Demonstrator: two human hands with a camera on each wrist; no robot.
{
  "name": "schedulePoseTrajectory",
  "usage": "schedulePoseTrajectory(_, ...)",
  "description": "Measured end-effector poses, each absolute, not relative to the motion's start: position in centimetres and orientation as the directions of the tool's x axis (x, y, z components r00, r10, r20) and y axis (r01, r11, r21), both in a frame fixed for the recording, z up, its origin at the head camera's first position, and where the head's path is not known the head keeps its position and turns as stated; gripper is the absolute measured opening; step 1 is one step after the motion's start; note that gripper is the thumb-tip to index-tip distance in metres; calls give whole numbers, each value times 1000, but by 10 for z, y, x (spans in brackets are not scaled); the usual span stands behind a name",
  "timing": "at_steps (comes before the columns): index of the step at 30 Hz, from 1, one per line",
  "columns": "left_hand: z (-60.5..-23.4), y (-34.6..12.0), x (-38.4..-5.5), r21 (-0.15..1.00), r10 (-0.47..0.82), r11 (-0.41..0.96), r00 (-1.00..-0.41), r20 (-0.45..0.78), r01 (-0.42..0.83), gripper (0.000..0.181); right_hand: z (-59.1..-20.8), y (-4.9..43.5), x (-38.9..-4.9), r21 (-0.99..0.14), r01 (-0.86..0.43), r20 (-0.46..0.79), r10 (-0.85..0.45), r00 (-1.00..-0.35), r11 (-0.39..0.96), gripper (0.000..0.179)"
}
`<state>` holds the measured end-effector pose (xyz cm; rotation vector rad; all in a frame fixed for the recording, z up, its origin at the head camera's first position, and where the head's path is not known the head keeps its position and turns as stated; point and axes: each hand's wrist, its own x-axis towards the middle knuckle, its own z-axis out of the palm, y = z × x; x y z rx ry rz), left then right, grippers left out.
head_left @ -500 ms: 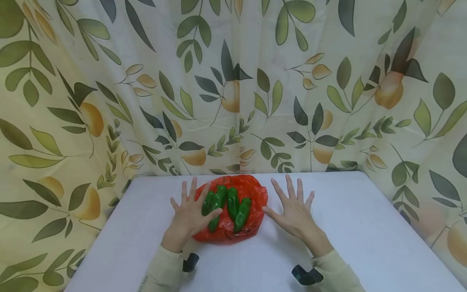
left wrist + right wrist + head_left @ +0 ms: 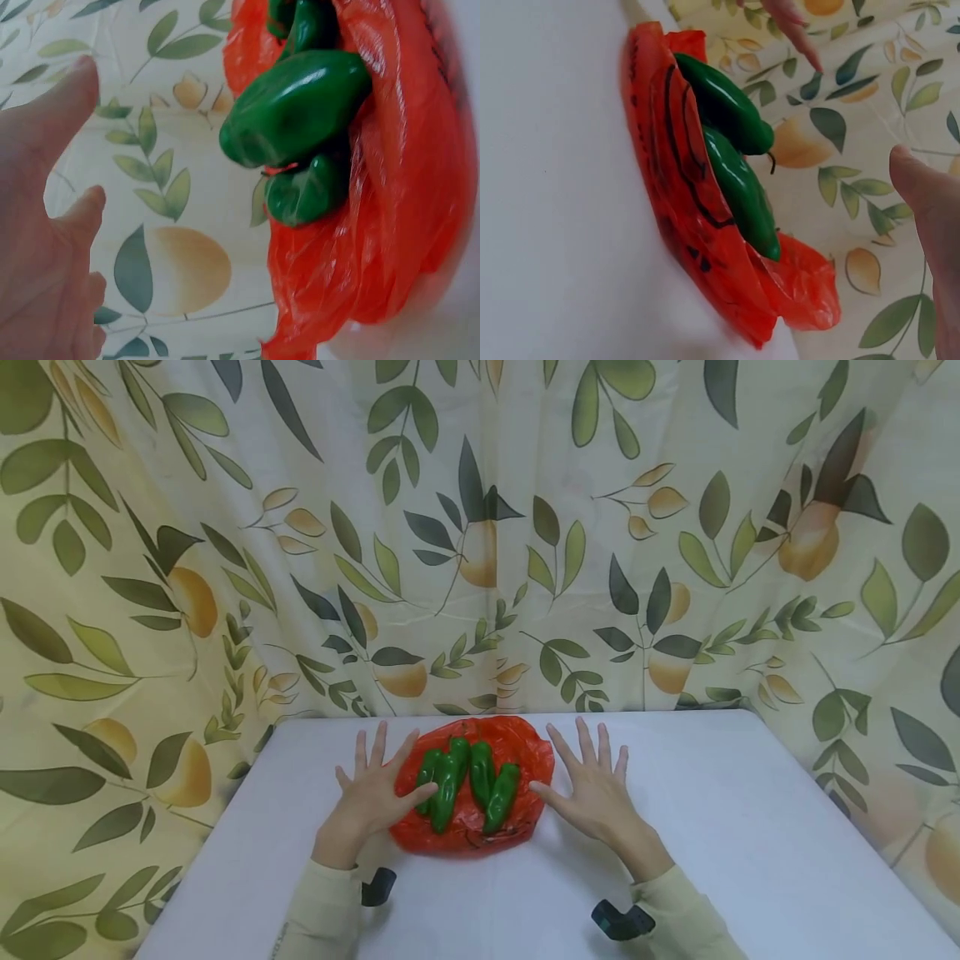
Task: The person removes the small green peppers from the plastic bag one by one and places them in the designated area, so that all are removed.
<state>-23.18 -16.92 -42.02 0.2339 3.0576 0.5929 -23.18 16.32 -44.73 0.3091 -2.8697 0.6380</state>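
Note:
Several green peppers (image 2: 448, 785) lie side by side on a crumpled red plastic bag (image 2: 468, 839) on the table. My left hand (image 2: 367, 802) is held with fingers spread at the bag's left edge, its thumb overlapping the leftmost pepper in the head view. On the opposite side my right hand (image 2: 596, 797) is spread too, its thumb near the bag's right edge. Neither hand holds anything. In the left wrist view, a large pepper (image 2: 300, 109) rests on the bag, apart from the fingers. The right wrist view shows black markings on the bag (image 2: 682, 180) beneath two peppers (image 2: 739, 191).
A white table (image 2: 750, 843) extends on both sides of the bag. Behind it hangs a curtain (image 2: 525, 527) printed with leaves and fruit. A dark wrist device (image 2: 622, 920) sits by the right sleeve, and another (image 2: 378, 887) by the left.
Both hands have shifted slightly left in the head view, the left one uncovering more of the left peppers. The bag and peppers look the same.

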Motion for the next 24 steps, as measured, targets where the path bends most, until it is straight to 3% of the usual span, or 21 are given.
schedulePoseTrajectory(11,-424,-188,-237,455,174,881,-982,-67,125,98,-455,154,-236,-411,-276,230,-195,-954,869,93)
schedulePoseTrajectory(24,-441,-198,-250,532,181,838,-982,-62,121,101,-467,132,-231,-454,-365,266,-268,-926,813,89)
